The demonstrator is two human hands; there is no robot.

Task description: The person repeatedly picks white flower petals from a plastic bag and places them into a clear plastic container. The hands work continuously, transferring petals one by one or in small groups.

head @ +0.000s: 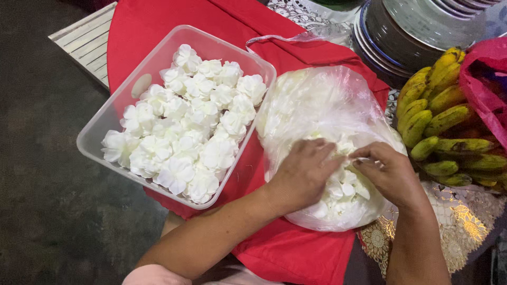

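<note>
A clear plastic bag (317,105) full of white flowers lies on a red cloth (296,253). My left hand (301,174) rests on the bag's open mouth, its fingers dipping in among the white flowers (340,192). My right hand (388,171) pinches the bag's plastic edge on the other side of the opening. To the left stands a clear plastic tub (103,129) packed with several folded white flowers (185,126).
A bunch of green-yellow bananas (443,126) lies at the right beside a pink bag (488,79). Stacked plates and bowls (401,37) stand at the back right on a patterned tablecloth (465,211). A white slatted board (87,39) is at the back left; dark floor lies below.
</note>
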